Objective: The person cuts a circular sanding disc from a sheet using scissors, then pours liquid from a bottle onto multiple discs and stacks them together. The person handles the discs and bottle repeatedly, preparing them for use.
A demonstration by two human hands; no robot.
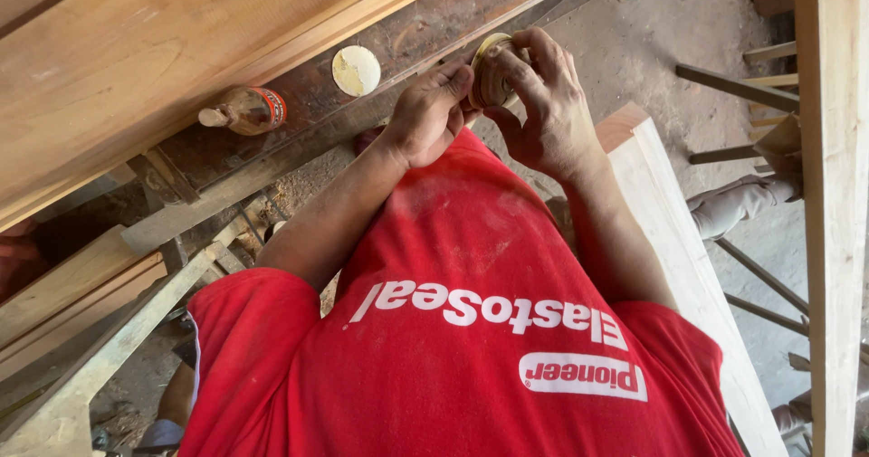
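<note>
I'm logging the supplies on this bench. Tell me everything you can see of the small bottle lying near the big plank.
The small bottle lies on its side on the dark, dusty bench, beside the edge of the big plank. It looks like plastic, caked in tan dust, with a red band of label at one end and a narrow nozzle at the other. Neither hand touches it. A pale round disc lies apart from it.
</note>
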